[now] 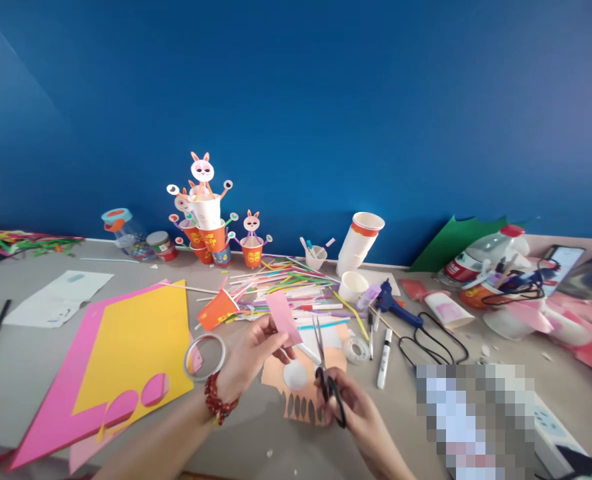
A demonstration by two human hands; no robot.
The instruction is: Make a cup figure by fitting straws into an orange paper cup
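Observation:
My left hand [253,352] pinches a small pink paper strip [283,317] and holds it upright over the table. A red bead bracelet [217,400] sits on that wrist. My right hand [349,400] grips black-handled scissors [326,363], blades pointing up toward the strip's right edge. Under both hands lies a peach paper piece [301,393] with a white round disc [295,375] on it. A clear tape ring [205,357] rests just left of my left hand.
Yellow sheet [136,340] over pink sheet [51,413] lies at left. Coloured straws [281,283], bunny paper cups [211,227], stacked white cups [359,243], a blue glue gun [393,303], a marker [383,357] and a tape roll [356,350] crowd the middle. Bottle [481,257] and cables sit right.

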